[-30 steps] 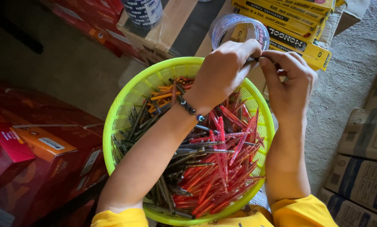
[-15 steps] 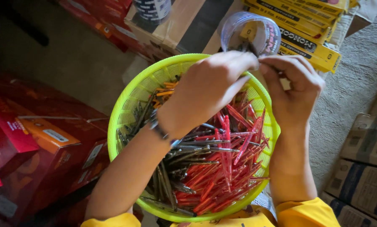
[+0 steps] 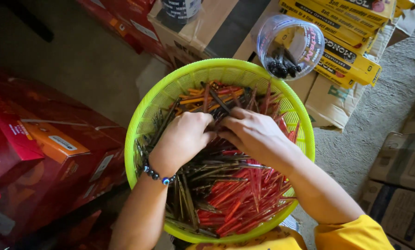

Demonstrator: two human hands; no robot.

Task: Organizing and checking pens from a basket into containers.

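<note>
A lime-green plastic basket (image 3: 170, 90) sits in front of me, filled with several red, orange and dark pens (image 3: 235, 194). Both hands are down inside it, side by side over the pile. My left hand (image 3: 182, 139), with a beaded bracelet on the wrist, is curled with its fingers closed on dark pens. My right hand (image 3: 258, 134) lies next to it, fingertips touching the left hand and pinching dark pens. A clear plastic jar (image 3: 293, 44) holding a few black pens lies tilted just beyond the basket's far rim.
Yellow flat cartons (image 3: 351, 28) are stacked at the upper right on brown cardboard boxes (image 3: 332, 99). Red and orange boxes (image 3: 45, 148) fill the left side. More cardboard boxes (image 3: 402, 180) stand at the right on grey floor.
Both hands came down from the far rim near the jar into the middle of the basket and now grip pens in the pile.
</note>
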